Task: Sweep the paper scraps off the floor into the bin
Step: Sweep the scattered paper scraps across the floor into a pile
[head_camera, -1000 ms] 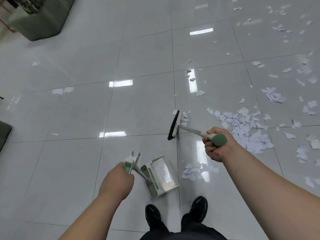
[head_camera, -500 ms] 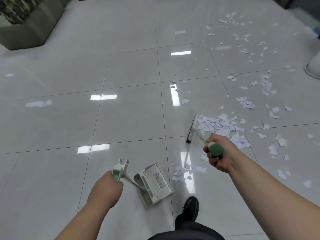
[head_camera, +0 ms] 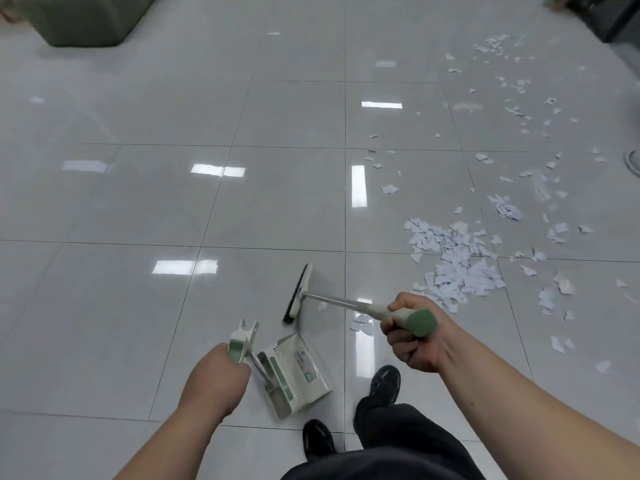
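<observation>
The print on the dustpan (head_camera: 294,375) is too small for me to read. Green furniture (head_camera: 79,19) top left and a white rim (head_camera: 634,161) far right — both cut off.

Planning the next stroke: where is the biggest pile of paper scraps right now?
In the head view, the biggest pile lies right of centre, just beyond the right hand and to the right of the broom head.
</observation>
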The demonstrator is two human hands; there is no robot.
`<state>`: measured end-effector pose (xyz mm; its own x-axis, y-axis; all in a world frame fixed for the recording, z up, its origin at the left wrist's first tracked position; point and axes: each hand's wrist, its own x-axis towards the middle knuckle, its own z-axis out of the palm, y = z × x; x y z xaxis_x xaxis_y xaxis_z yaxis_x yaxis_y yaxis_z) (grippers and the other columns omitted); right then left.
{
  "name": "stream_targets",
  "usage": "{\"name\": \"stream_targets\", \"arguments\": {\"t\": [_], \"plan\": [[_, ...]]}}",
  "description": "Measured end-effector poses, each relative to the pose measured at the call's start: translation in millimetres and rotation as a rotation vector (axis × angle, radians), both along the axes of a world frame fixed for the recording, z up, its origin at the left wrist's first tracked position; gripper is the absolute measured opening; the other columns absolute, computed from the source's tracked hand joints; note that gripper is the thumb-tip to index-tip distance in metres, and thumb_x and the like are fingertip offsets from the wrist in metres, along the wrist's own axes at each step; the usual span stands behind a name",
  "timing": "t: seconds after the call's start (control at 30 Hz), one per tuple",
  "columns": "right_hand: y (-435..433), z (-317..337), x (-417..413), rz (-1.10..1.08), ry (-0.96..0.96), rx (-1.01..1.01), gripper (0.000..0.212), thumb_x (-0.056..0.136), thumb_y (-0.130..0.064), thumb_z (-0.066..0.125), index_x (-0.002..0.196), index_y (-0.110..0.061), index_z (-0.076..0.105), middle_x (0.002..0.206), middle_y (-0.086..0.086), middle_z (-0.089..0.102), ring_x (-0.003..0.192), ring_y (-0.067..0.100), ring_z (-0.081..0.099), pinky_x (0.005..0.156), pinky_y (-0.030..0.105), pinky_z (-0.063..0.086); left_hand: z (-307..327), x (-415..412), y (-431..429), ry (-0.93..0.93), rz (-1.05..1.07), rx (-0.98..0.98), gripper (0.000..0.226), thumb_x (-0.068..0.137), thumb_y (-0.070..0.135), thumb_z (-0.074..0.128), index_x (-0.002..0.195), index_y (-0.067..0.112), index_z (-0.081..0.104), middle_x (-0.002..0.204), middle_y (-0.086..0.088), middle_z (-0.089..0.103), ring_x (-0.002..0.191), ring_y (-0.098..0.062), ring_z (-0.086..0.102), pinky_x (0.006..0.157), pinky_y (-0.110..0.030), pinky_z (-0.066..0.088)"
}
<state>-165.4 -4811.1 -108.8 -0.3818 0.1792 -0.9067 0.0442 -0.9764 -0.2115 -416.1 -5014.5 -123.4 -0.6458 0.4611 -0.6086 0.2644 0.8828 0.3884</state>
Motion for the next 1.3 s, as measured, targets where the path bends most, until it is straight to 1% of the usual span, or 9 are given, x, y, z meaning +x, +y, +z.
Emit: {"name": "stream_targets", "arguments": {"t": [0.07,0.17,0.3,0.37,0.57,0.77,0.93,1.07,1.3], "plan": [[-10,-7,2,0.034,0.014,-0.028,0.017,0.076,-0.017,0.052,0.090,-0.007,0.050,0.061,0.004,0.051,0.033,0.008,0.027,0.035,0.012,0.014,-2,1,-6,0.001,-0.002,-0.007,0.016,0.083,0.013,0.048,0.090,0.021,0.059,0.070,-0.006,0.061,0.054,-0.026,0.053,0.053,-0.028,0.039],[-17,-12,7,0.098,-0.014,-0.023,0.028,0.069,-0.016,0.057,0.095,-0.006,0.053,0.063,0.004,0.053,0.035,0.009,0.030,0.034,0.012,0.018,-2,5,-8,0.004,-0.014,-0.032,0.015,0.084,0.013,0.048,0.090,0.019,0.059,0.070,-0.006,0.060,0.054,-0.027,0.053,0.053,-0.027,0.039],[-5,-13,31,0.179,-0.123,-0.025,0.025,0.058,-0.014,0.063,0.080,-0.005,0.056,0.064,0.005,0.058,0.035,0.010,0.046,0.030,0.014,0.033,-3,19,3,0.001,-0.027,-0.052,0.012,0.085,0.012,0.047,0.089,0.014,0.057,0.068,-0.007,0.057,0.050,-0.026,0.050,0.051,-0.026,0.037],[7,-13,54,0.128,-0.141,-0.073,0.020,0.059,-0.011,0.064,0.076,-0.003,0.058,0.065,0.005,0.059,0.034,0.011,0.051,0.029,0.014,0.037,-4,30,16,0.012,-0.051,-0.068,0.012,0.085,0.012,0.047,0.090,0.015,0.058,0.068,-0.007,0.058,0.049,-0.027,0.050,0.050,-0.025,0.038],[58,-5,137,-0.096,-0.154,-0.182,0.015,0.069,-0.009,0.060,0.079,0.002,0.059,0.060,0.007,0.057,0.030,0.013,0.048,0.028,0.013,0.035,-4,76,80,0.035,-0.124,-0.115,0.009,0.086,0.013,0.045,0.087,0.014,0.054,0.067,-0.006,0.057,0.049,-0.027,0.052,0.050,-0.024,0.038],[132,9,222,-0.144,-0.241,-0.123,0.017,0.072,-0.009,0.059,0.086,-0.001,0.059,0.061,0.007,0.057,0.030,0.012,0.046,0.029,0.012,0.034,-5,142,164,0.077,-0.193,-0.133,0.010,0.086,0.012,0.044,0.086,0.014,0.053,0.070,-0.008,0.059,0.053,-0.028,0.053,0.052,-0.026,0.040],[183,15,273,-0.105,-0.334,-0.001,0.011,0.073,-0.009,0.058,0.084,-0.006,0.058,0.060,0.005,0.057,0.030,0.012,0.045,0.031,0.013,0.038,-6,187,214,0.107,-0.180,-0.121,0.024,0.083,0.008,0.043,0.098,0.018,0.058,0.077,-0.011,0.065,0.058,-0.029,0.058,0.054,-0.027,0.044],[218,12,296,-0.117,-0.396,0.093,0.015,0.075,-0.009,0.059,0.091,-0.009,0.059,0.055,0.005,0.057,0.030,0.011,0.045,0.033,0.013,0.038,1,208,243,0.118,-0.170,-0.118,0.029,0.082,0.008,0.042,0.104,0.019,0.057,0.075,-0.011,0.065,0.053,-0.028,0.059,0.049,-0.026,0.044],[254,16,315,-0.221,-0.316,0.166,0.028,0.077,-0.007,0.059,0.104,-0.012,0.055,0.064,0.008,0.056,0.030,0.011,0.048,0.030,0.014,0.036,12,231,284,0.130,-0.159,-0.090,0.029,0.081,0.008,0.043,0.102,0.023,0.057,0.069,-0.010,0.061,0.048,-0.028,0.056,0.046,-0.024,0.043]]}}
